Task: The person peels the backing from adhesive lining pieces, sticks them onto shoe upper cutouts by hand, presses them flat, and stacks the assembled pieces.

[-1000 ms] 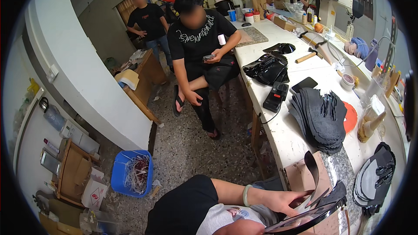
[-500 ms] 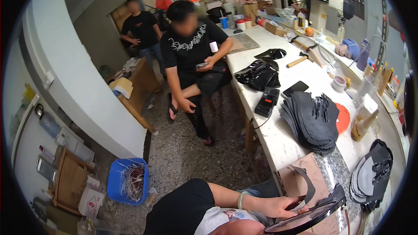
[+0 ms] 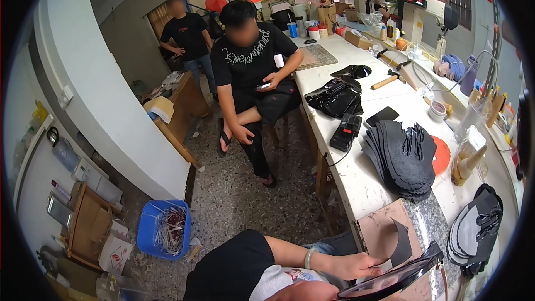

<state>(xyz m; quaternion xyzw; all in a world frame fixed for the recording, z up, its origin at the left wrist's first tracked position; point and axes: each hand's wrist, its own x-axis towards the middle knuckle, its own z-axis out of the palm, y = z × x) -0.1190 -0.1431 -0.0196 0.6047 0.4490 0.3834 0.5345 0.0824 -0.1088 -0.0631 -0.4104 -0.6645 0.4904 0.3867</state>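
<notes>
My left hand (image 3: 356,266), with a pale bangle on the wrist, reaches over the bench's near end. Its fingers are closed on the lower edge of a dark grey curved piece of sheet material (image 3: 400,247), which stands up and bends. A pinkish-tan board (image 3: 384,226) lies beneath on the bench. Black-framed glasses (image 3: 393,278) cover part of the area just beyond the fingertips. My right hand does not show. Farther along the bench rests a stack of dark grey shaped cut pieces (image 3: 398,159).
The white bench (image 3: 334,128) holds a hammer (image 3: 387,81), black shiny sheets (image 3: 337,97), a black device (image 3: 345,132) and a phone (image 3: 383,116). More cut pieces (image 3: 473,228) lie at right. A seated person (image 3: 253,72) is beside the bench. A blue bin (image 3: 146,234) stands on the floor.
The curved grey piece has tilted and shifted slightly down and right, with my left hand drawn back a little. The whole view has shifted slightly.
</notes>
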